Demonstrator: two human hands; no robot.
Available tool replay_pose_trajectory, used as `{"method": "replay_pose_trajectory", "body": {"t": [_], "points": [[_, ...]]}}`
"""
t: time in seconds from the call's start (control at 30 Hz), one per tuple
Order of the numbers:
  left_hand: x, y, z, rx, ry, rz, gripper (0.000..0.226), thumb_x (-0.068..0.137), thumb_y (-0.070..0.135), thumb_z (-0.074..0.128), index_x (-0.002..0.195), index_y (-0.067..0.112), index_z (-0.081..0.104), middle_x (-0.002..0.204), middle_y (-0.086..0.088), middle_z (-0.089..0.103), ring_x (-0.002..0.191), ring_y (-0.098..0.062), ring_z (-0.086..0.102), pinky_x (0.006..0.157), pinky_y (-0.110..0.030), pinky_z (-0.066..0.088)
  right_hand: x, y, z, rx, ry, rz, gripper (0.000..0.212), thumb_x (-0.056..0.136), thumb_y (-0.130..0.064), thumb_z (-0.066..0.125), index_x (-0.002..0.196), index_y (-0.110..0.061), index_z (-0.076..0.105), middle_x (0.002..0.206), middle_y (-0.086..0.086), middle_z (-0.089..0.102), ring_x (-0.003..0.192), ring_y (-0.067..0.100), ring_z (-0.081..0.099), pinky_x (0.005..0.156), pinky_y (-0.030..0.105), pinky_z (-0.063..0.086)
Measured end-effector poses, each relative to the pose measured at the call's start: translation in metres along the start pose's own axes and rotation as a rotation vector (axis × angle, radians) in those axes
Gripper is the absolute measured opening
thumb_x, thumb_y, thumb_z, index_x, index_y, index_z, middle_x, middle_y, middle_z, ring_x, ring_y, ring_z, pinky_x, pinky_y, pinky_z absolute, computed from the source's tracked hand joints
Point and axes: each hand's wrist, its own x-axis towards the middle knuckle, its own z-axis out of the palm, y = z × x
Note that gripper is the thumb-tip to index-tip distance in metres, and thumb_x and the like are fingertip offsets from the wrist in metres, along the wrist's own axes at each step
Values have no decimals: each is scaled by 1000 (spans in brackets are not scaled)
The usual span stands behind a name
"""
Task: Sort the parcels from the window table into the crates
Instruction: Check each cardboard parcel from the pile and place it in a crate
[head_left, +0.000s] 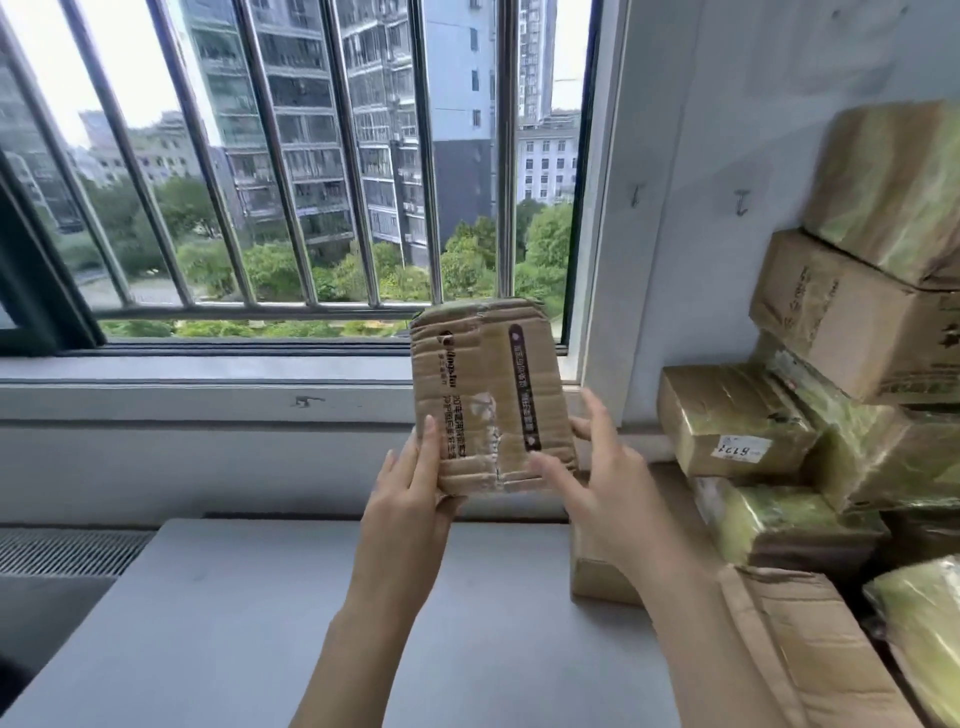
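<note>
I hold a flat brown cardboard parcel (488, 395) upright in front of the window, above the grey window table (234, 623). It is creased, taped, and printed with dark text. My left hand (410, 493) grips its lower left corner. My right hand (597, 483) rests on its lower right edge with the fingers spread; how firmly it grips I cannot tell. No crate is in view.
A pile of taped cardboard parcels (852, 364) is stacked at the right against the white wall, one bearing a white label (737, 448). More parcels (800, 644) lie at the near right. A barred window (291, 171) fills the back; a vent grille (62, 551) sits at left.
</note>
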Motion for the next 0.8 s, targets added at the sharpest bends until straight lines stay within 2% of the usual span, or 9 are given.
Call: {"method": "replay_pose_trajectory", "body": {"t": [0.13, 0.17, 0.23, 0.3, 0.37, 0.47, 0.5, 0.67, 0.8], "points": [[-8, -14, -25, 33, 33, 144, 83, 72, -1, 78, 144, 2, 35, 141, -13, 49, 127, -19, 45, 113, -39, 24, 11, -18, 0, 111, -46, 64, 84, 86, -51, 61, 152, -26, 15, 134, -22, 42, 130, 4, 38, 94, 15, 30], [-11, -17, -29, 17, 32, 172, 83, 74, -1, 76, 145, 5, 32, 143, -11, 45, 129, -18, 43, 113, -39, 24, 13, -20, 1, 122, -73, 81, 73, 85, -51, 62, 145, -31, 27, 126, -29, 45, 127, 3, 43, 93, 14, 34], [-13, -22, -34, -22, 36, 195, 85, 75, -2, 76, 146, 11, 31, 146, -6, 41, 132, -18, 42, 112, -40, 29, 16, -24, 4, 145, -104, 95, 43, 86, -47, 64, 121, -40, 40, 103, -38, 50, 103, -14, 54, 74, 3, 40], [-13, -26, -36, -72, 25, 191, 89, 75, 0, 76, 148, 17, 27, 148, -6, 40, 133, -21, 43, 107, -47, 40, 17, -24, 10, 192, -108, 93, 34, 87, -41, 66, 114, -38, 45, 92, -35, 54, 83, -24, 53, 61, 2, 41], [-13, -25, -41, -142, -9, 162, 96, 76, 6, 72, 152, 24, 16, 148, -6, 41, 133, -19, 43, 101, -42, 47, 18, -25, 16, 241, -92, 101, 36, 88, -37, 66, 119, -32, 47, 95, -29, 59, 82, -19, 56, 62, 5, 43], [-11, -19, -54, -329, -79, 45, 103, 79, 23, 65, 152, 27, -7, 143, 12, 41, 131, 6, 38, 101, -8, 34, 18, -27, 26, 268, -45, 82, 42, 87, -31, 69, 123, -29, 48, 101, -24, 63, 91, -11, 59, 76, 12, 48], [-10, -17, -57, -413, -79, -10, 103, 79, 30, 63, 152, 26, -10, 140, 17, 40, 128, 10, 38, 98, -4, 32, 18, -26, 28, 278, -30, 69, 45, 86, -29, 71, 125, -28, 48, 103, -21, 65, 93, -8, 60, 80, 15, 50], [6, -6, -75, -583, 21, -302, 97, 77, 63, 63, 141, 47, -9, 114, 25, 52, 103, 9, 56, 82, -10, 46, 11, -16, 43, 256, 22, 33, 59, 80, -18, 76, 127, -23, 42, 102, -20, 64, 93, -1, 62, 82, 35, 53], [13, -6, -91, -523, -32, -326, 102, 58, 97, 25, 144, 49, -1, 89, 19, 60, 71, 10, 57, 59, -7, 42, 3, -7, 49, 175, 37, -16, 61, 81, -9, 74, 126, -23, 35, 123, -9, 59, 117, 15, 57, 92, 47, 48]]}}
